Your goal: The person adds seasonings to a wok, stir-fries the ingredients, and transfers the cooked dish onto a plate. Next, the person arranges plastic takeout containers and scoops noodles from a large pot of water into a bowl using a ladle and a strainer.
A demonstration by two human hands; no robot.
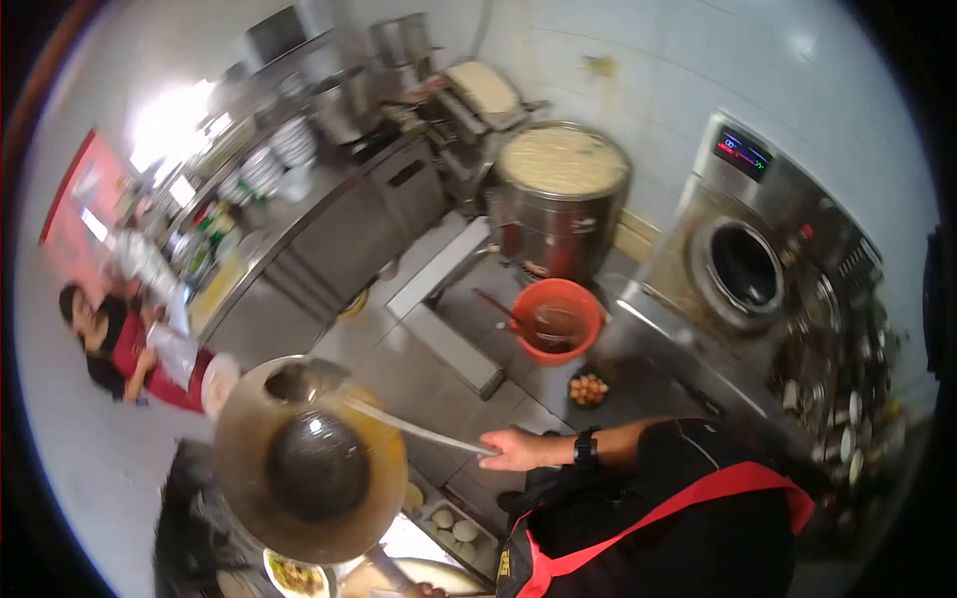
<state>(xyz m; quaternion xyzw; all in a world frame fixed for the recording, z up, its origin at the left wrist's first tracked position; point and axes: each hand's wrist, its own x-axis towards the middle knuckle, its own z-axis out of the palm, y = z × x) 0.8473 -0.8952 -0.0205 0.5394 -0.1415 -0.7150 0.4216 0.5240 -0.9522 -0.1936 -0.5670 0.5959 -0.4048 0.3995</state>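
A long-handled ladle (404, 425) is gripped in the closed right hand (508, 449) of a kitchen worker, its head resting in a raised, tilted wok (244, 468). The wok's handle appears to be grasped by the left hand (427, 590), though only a sliver of that hand is shown at the lower edge. How far the work has got is judged from what lies around: a helping of food (297, 576) is already on a plate (269, 570) below the wok, while wok and ladle have not yet been put down. No solid food can be made out in the wok (its dark bottom is glossy, and oil or bare metal cannot be told apart).

Just beside the plate, pale round pieces (464, 530) are held in a tray. Beyond, brown round pieces, possibly eggs (588, 389), are heaped on the floor side of a red bucket (548, 355), in which brownish liquid (560, 321) is seen. Farther back, a big metal pot (558, 227) is topped by a pale layer. White bowls (294, 143) are stacked on a far counter (319, 214), and a co-worker (130, 344) is glimpsed at left.
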